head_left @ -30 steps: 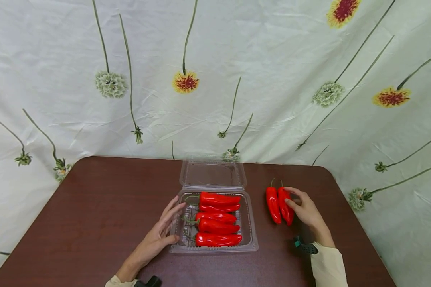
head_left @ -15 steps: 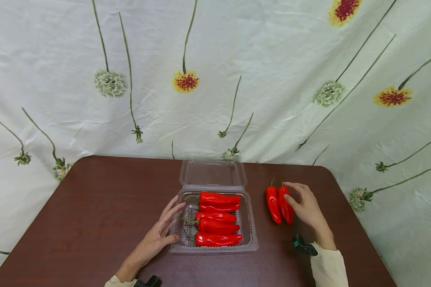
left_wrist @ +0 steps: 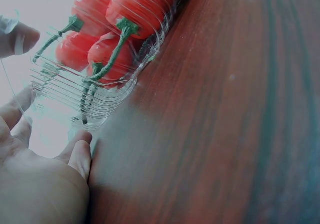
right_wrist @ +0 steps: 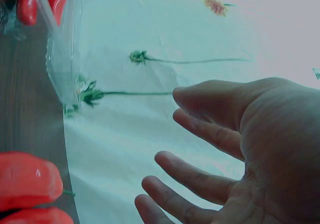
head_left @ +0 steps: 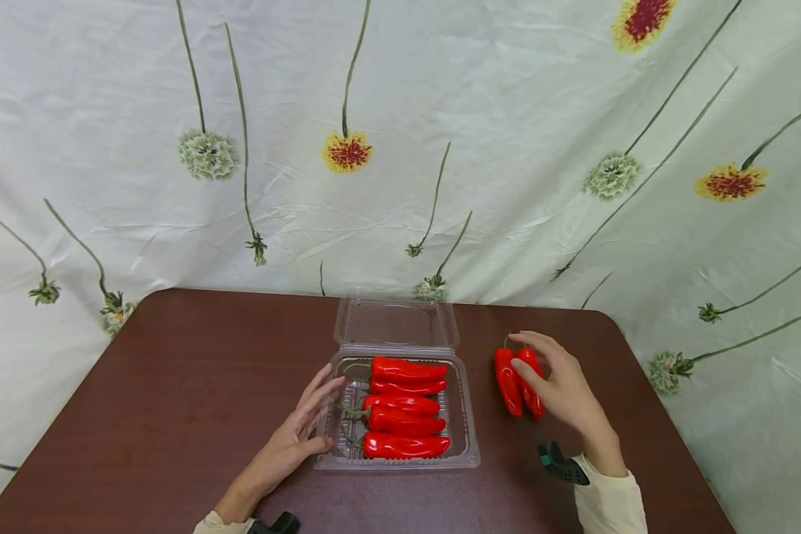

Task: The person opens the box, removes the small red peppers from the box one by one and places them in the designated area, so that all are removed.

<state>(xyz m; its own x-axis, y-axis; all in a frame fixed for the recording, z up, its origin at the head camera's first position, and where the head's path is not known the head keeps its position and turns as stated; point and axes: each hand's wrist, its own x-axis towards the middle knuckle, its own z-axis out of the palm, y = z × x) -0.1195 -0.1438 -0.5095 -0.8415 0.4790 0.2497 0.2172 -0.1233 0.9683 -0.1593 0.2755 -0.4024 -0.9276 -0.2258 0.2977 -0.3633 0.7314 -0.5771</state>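
My left hand [head_left: 287,445] rests along the left side of a clear plastic clamshell container [head_left: 471,437], fingers spread at its rim and thumb near the front corner. Inside lie several shiny red peppers [head_left: 407,446], their green stems pointing left. The left wrist view shows those stems [left_wrist: 116,53] through the ribbed wall, beside my fingers. To the right, two more red peppers lie side by side on the table, the left one [head_left: 506,382] and the right one [head_left: 535,400]. Over them hovers my right hand [head_left: 564,386], fingers apart and holding nothing; it partly hides the right pepper.
The container's clear lid [head_left: 397,322] is folded back toward the far edge of the dark brown table [head_left: 193,400]. A pale cloth with printed flowers [head_left: 374,222] hangs behind the table and along its right side.
My right hand has drawn off the right pepper and shifted left and slightly up, over toward the left pepper. The left hand, container and peppers look the same.
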